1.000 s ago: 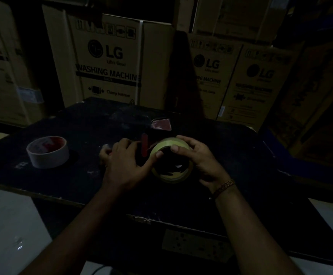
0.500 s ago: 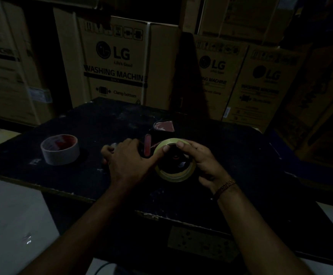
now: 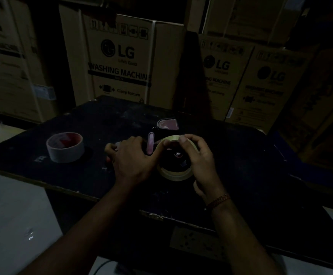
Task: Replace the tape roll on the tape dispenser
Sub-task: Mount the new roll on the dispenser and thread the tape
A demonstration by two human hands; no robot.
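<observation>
The yellowish tape roll (image 3: 175, 175) lies flat on the dark table (image 3: 251, 165), its open core facing up, seated around the dark hub of the tape dispenser (image 3: 167, 125). The roll is a pale, thin-walled ring; a small shiny spot shows at the centre of the hub. The dispenser is dark with pinkish-red parts: a narrow upright bar just left of the roll and a rounded triangular head beyond the roll. Its long axis runs from the roll away from the person, toward the cardboard boxes (image 3: 120, 60).

The left hand (image 3: 134, 159) rests on the dispenser just left of the roll, fingers curled over the body and thumb touching the roll's far left rim. The right hand (image 3: 199, 155) grips the roll from the right, forefinger and thumb pinching its far rim, with a bracelet (image 3: 218, 201) on the wrist.

A second, greyish tape roll (image 3: 65, 147) with a red inner core sits flat well to the left of the dispenser.
</observation>
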